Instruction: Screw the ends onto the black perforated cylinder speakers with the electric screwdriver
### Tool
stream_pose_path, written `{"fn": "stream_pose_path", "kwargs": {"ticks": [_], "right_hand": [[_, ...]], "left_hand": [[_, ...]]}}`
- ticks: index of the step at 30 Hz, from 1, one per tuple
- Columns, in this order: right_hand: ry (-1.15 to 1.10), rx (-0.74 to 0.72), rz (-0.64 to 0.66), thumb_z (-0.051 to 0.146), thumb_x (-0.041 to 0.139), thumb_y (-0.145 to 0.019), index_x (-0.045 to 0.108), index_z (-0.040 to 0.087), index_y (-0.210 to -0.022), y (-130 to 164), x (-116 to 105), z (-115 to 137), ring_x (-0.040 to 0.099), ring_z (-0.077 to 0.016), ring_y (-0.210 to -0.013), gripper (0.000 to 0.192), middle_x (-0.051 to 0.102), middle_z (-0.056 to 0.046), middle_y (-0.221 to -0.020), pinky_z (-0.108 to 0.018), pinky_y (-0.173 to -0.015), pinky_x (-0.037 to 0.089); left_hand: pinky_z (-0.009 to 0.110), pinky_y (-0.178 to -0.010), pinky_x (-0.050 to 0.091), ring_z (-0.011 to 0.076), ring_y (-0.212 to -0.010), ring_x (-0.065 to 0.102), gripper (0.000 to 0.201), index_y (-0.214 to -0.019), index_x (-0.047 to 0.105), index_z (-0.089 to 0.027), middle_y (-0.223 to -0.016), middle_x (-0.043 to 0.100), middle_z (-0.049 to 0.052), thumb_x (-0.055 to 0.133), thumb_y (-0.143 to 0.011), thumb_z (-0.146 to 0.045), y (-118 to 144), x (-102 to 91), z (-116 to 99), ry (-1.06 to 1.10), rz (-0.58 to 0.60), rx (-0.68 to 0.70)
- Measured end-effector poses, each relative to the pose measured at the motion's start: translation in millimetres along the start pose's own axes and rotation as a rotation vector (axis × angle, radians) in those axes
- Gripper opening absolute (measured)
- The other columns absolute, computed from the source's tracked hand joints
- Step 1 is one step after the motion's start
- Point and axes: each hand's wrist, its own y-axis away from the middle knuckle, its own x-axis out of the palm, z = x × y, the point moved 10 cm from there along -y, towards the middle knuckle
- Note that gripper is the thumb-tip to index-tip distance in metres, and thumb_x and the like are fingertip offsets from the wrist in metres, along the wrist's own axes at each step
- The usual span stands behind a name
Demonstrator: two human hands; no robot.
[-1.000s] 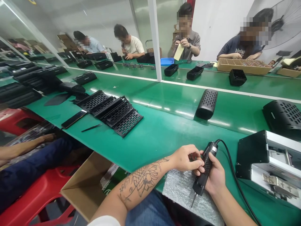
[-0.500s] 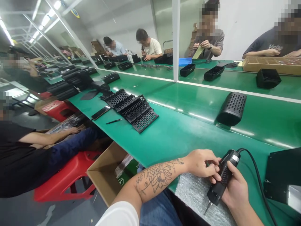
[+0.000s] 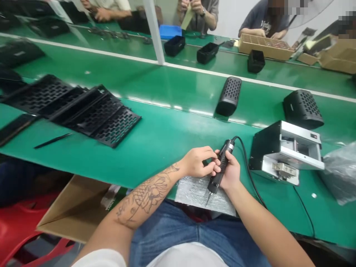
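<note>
A black electric screwdriver (image 3: 221, 167) with a thin bit pointing down toward me lies in my right hand (image 3: 231, 172), whose fingers wrap round its body. My left hand (image 3: 198, 162) is curled, thumb and fingertips drawn together against the screwdriver's left side, close to the right fingertips. Whatever the left fingers may pinch is too small or hidden to tell. Beneath the bit, a silvery bubble-wrap mat (image 3: 191, 191) covers the bench edge. The tool's cord (image 3: 246, 159) curves off to the right.
Right of my hands stands a black and silver machine (image 3: 287, 152), with a clear plastic bag (image 3: 340, 172) beyond it. Perforated black panels (image 3: 116, 126) and black tweezers (image 3: 52, 141) lie left. Black perforated housings (image 3: 230, 96) rest farther back. An open carton (image 3: 69, 207) stands below the bench; co-workers sit opposite.
My view has swung right and down, bringing the machine and plastic bag into sight. Both hands keep nearly the same pose at the screwdriver.
</note>
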Motion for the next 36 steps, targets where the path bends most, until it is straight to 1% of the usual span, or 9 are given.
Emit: {"fn": "stream_pose_path", "kwargs": {"ticks": [3, 7, 10, 13, 15, 18, 25, 31, 36], "right_hand": [[0.015, 0.004, -0.02, 0.049, 0.088, -0.099, 0.085, 0.023, -0.116, 0, -4, -1, 0.062, -0.016, -0.053, 0.031, 0.068, 0.007, -0.07, -0.038, -0.06, 0.074], [-0.004, 0.032, 0.007, 0.052, 0.084, -0.103, 0.083, 0.025, -0.115, 2, -1, -4, 0.062, -0.0164, -0.055, 0.029, 0.066, 0.008, -0.07, -0.037, -0.061, 0.073], [-0.016, 0.045, 0.022, 0.053, 0.082, -0.105, 0.082, 0.025, -0.115, 3, 3, -4, 0.058, -0.0154, -0.052, 0.03, 0.065, 0.008, -0.07, -0.032, -0.055, 0.067], [-0.016, 0.051, 0.014, 0.057, 0.078, -0.108, 0.08, 0.025, -0.115, 4, 5, -4, 0.051, -0.014, -0.049, 0.033, 0.061, 0.009, -0.068, -0.028, -0.048, 0.057], [-0.02, 0.055, 0.019, 0.06, 0.075, -0.11, 0.079, 0.025, -0.114, 5, 7, -3, 0.046, -0.0132, -0.048, 0.035, 0.057, 0.011, -0.067, -0.027, -0.047, 0.054], [-0.034, 0.066, 0.06, 0.063, 0.07, -0.112, 0.079, 0.026, -0.112, 6, 13, -2, 0.041, -0.0122, -0.046, 0.038, 0.054, 0.011, -0.067, -0.028, -0.047, 0.054], [-0.04, 0.096, 0.093, 0.067, 0.066, -0.115, 0.077, 0.027, -0.112, 7, 19, -4, 0.037, -0.0122, -0.048, 0.041, 0.051, 0.011, -0.067, -0.027, -0.048, 0.052], [-0.013, 0.085, 0.105, 0.066, 0.067, -0.114, 0.077, 0.028, -0.115, 7, 18, -2, 0.04, -0.0126, -0.049, 0.039, 0.053, 0.011, -0.069, -0.029, -0.049, 0.057], [0.027, 0.06, 0.179, 0.062, 0.072, -0.11, 0.076, 0.028, -0.117, 10, 24, -1, 0.044, -0.0133, -0.05, 0.035, 0.054, 0.011, -0.069, -0.03, -0.049, 0.06]], "left_hand": [[0.035, -0.098, 0.076, 0.0237, -0.106, 0.091, 0.019, -0.116, 0.089, -0.023, -0.112, 0.092, 0.008, 0.073, -0.107, -0.025, 1, -2.9, -6, -0.014, -0.015, 0.058], [0.035, -0.099, 0.077, 0.0228, -0.105, 0.091, 0.017, -0.116, 0.089, -0.023, -0.113, 0.091, 0.008, 0.076, -0.107, -0.024, 1, -1.7, -4, -0.031, 0.005, 0.018], [0.035, -0.099, 0.078, 0.023, -0.105, 0.091, 0.016, -0.117, 0.09, -0.023, -0.113, 0.091, 0.008, 0.077, -0.107, -0.025, 1, -2.8, -4, -0.031, -0.006, 0.022], [0.036, -0.1, 0.078, 0.0231, -0.107, 0.091, 0.019, -0.12, 0.09, -0.023, -0.116, 0.09, 0.008, 0.078, -0.106, -0.025, 1, -5.8, -7, -0.019, -0.032, 0.065], [0.036, -0.101, 0.078, 0.0228, -0.108, 0.091, 0.02, -0.123, 0.09, -0.023, -0.12, 0.09, 0.009, 0.077, -0.107, -0.024, 1, -8.7, -10, -0.007, -0.052, 0.102], [0.036, -0.1, 0.078, 0.0232, -0.108, 0.091, 0.022, -0.126, 0.09, -0.022, -0.123, 0.089, 0.01, 0.078, -0.107, -0.024, 2, -10.5, -12, -0.005, -0.051, 0.111], [0.037, -0.1, 0.079, 0.0234, -0.106, 0.09, 0.021, -0.124, 0.091, -0.023, -0.121, 0.089, 0.009, 0.081, -0.105, -0.025, 2, -8.8, -9, -0.02, -0.028, 0.075], [0.035, -0.098, 0.078, 0.022, -0.105, 0.09, 0.017, -0.123, 0.09, -0.023, -0.119, 0.088, 0.008, 0.081, -0.11, -0.03, 0, -11.9, -17, 0.017, -0.07, 0.123], [0.035, -0.097, 0.077, 0.0223, -0.105, 0.089, 0.017, -0.12, 0.089, -0.023, -0.119, 0.088, 0.009, 0.087, -0.109, -0.037, 0, -11.5, -16, 0.042, -0.06, 0.133]]}}
